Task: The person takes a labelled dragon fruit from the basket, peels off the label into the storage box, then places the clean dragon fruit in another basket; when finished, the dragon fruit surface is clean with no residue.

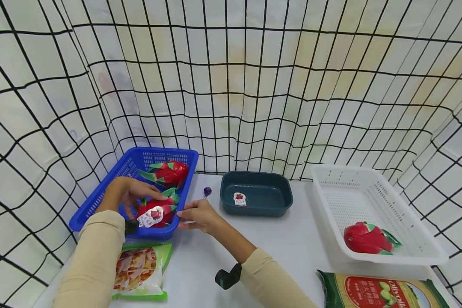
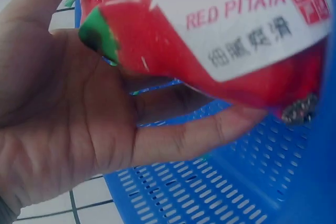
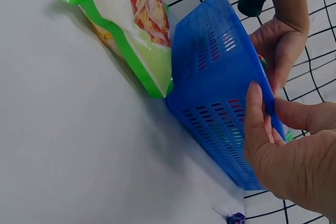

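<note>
My left hand (image 1: 136, 192) reaches into the blue basket (image 1: 75, 224) and grips a red dragon fruit (image 1: 168, 210) with green tips. A white label reading "RED PITAYA" (image 2: 236, 14) sits on this fruit; in the left wrist view the fingers pass beneath it. Behind it in the basket lies a second dragon fruit (image 1: 175, 173). My right hand (image 1: 201, 216) pinches the basket's right rim, thumb and fingers on either side, as the right wrist view shows.
A bag with a green border (image 1: 142, 271) lies before the basket. Beside it is a purple-wrapped lollipop (image 1: 207, 191). A dark green tub (image 1: 256, 209) bears a small fruit sticker. Rightward, a white basket (image 1: 389, 256) holds another dragon fruit (image 1: 369, 239), behind a pasta packet (image 1: 385, 293). Black netting encloses the table.
</note>
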